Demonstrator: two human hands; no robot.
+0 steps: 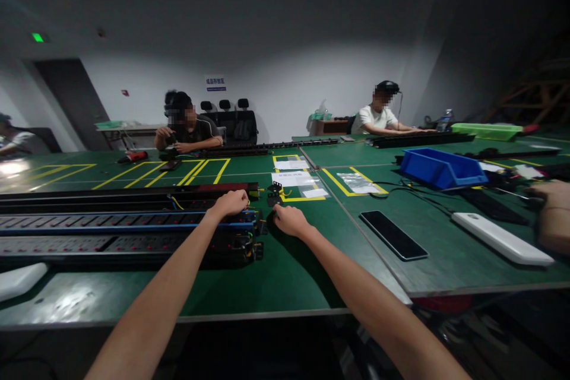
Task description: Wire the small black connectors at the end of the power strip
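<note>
Several long black power strips (pixel 164 243) lie side by side on the green table, one with blue edges (pixel 146 222). My left hand (pixel 229 203) is closed over the right-hand end of the strips, its fingers curled down and partly hidden. Just right of those ends, my right hand (pixel 291 221) pinches at a small black bracket (pixel 274 197) with holes in it. The fingertips touch its lower part. A short yellow wire (pixel 287 193) shows beside the bracket, and another yellow wire (pixel 177 202) lies among the strips.
To the right are a dark phone (pixel 393 235), a white device (pixel 501 237) with cables and a blue bin (pixel 443 169). Another person's hand (pixel 554 202) works at the right edge. Two people sit across the table. Papers (pixel 294 179) lie ahead.
</note>
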